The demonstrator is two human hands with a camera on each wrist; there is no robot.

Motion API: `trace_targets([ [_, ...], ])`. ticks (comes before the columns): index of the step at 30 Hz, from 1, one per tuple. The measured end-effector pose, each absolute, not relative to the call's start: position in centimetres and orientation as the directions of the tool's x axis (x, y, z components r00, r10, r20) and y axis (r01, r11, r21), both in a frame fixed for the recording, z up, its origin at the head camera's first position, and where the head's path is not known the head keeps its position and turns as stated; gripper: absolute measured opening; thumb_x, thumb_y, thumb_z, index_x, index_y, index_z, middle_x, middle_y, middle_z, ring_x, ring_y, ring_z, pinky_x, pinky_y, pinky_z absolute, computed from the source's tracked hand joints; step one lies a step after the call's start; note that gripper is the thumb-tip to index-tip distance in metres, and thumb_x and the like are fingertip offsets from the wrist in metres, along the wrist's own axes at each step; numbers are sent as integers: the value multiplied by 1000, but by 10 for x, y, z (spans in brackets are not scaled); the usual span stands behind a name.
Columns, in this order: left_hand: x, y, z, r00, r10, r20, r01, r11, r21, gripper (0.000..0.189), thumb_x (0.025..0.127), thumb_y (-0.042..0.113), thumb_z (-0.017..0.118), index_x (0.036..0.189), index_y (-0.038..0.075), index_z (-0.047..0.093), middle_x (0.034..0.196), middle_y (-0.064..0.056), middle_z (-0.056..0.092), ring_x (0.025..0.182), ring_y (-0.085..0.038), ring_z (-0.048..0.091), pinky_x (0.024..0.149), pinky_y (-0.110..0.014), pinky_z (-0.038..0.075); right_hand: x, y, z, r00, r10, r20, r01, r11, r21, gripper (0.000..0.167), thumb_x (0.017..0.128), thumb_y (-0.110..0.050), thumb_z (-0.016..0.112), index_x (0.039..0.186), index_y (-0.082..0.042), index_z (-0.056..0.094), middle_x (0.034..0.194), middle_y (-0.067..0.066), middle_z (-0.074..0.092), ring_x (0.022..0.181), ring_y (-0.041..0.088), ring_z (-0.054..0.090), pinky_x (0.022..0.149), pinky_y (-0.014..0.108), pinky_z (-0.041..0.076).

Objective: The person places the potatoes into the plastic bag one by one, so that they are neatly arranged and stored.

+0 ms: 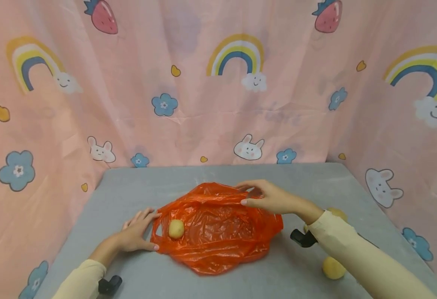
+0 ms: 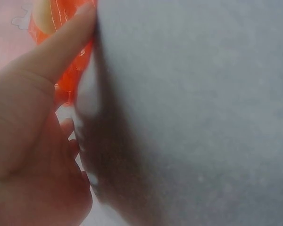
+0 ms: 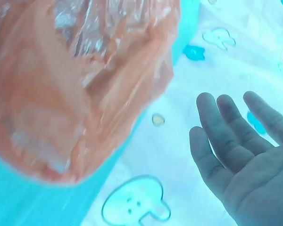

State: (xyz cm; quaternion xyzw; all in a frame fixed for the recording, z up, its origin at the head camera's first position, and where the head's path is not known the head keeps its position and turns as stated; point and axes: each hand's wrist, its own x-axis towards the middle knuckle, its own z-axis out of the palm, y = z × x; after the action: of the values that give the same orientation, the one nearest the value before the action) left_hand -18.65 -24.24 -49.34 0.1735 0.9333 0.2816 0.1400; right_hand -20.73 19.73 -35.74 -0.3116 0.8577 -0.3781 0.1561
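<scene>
An orange-red plastic bag [image 1: 218,228] lies spread out on the grey table, its handle hole toward the left. A round yellowish potato [image 1: 176,229] sits on it near that end. My left hand [image 1: 138,232] rests at the bag's left edge, thumb and fingertips touching the plastic, fingers apart. In the left wrist view the thumb [image 2: 61,44] lies straight along the plastic. My right hand [image 1: 268,197] is over the bag's far right part, fingers extended and thumb apart. In the right wrist view its spread fingers [image 3: 231,127] hold nothing, with the bag [image 3: 108,94] beside them.
To the right, partly behind my right forearm, lie more potatoes: one near the front [image 1: 333,268] and another farther back [image 1: 337,214]. Black wrist-camera mounts stick out by each sleeve. A pink patterned curtain [image 1: 188,137] surrounds the grey table [image 1: 147,182].
</scene>
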Motion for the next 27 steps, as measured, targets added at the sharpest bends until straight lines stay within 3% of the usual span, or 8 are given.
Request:
trace_targets([
  [4, -186, -243, -489, -901, 407, -150, 253, 775, 579, 103, 70, 56, 86, 152, 14, 40, 164, -20, 22, 151, -49, 12, 105, -83, 10, -204, 217, -353, -775, -632, -9, -412, 516, -751, 49, 100, -24, 63, 143, -2, 53, 138, 22, 60, 115, 33, 66, 89, 42, 59],
  [8, -188, -245, -489, -904, 400, -148, 252, 780, 572, 103, 70, 56, 86, 152, 15, 39, 165, -18, 22, 152, -48, 11, 105, -82, 10, -201, 236, -352, -800, -600, 17, -418, 537, -733, 49, 100, -22, 63, 143, 0, 53, 135, 24, 62, 112, 30, 66, 90, 39, 59],
  [18, -184, -244, -494, -900, 400, -173, 231, 774, 590, 103, 70, 57, 86, 152, 16, 40, 166, -18, 21, 152, -49, 11, 106, -81, 8, -191, 280, -363, -879, -474, 44, -367, 615, -698, 45, 101, -20, 61, 141, 0, 54, 133, 24, 63, 113, 33, 65, 93, 43, 56],
  [23, -179, -241, -485, -893, 416, -173, 236, 758, 608, 104, 71, 58, 85, 153, 15, 39, 165, -22, 21, 150, -53, 10, 104, -82, 9, -188, 307, -374, -907, -418, 60, -348, 662, -664, 45, 102, -20, 60, 142, 0, 53, 135, 23, 62, 113, 33, 64, 91, 39, 53],
  [27, -181, -242, -484, -893, 420, -162, 244, 754, 609, 103, 71, 58, 85, 153, 14, 40, 164, -24, 21, 149, -54, 11, 103, -83, 9, -190, 330, -382, -920, -388, 60, -331, 685, -649, 47, 103, -19, 59, 144, 2, 51, 139, 25, 59, 115, 32, 61, 91, 49, 53],
])
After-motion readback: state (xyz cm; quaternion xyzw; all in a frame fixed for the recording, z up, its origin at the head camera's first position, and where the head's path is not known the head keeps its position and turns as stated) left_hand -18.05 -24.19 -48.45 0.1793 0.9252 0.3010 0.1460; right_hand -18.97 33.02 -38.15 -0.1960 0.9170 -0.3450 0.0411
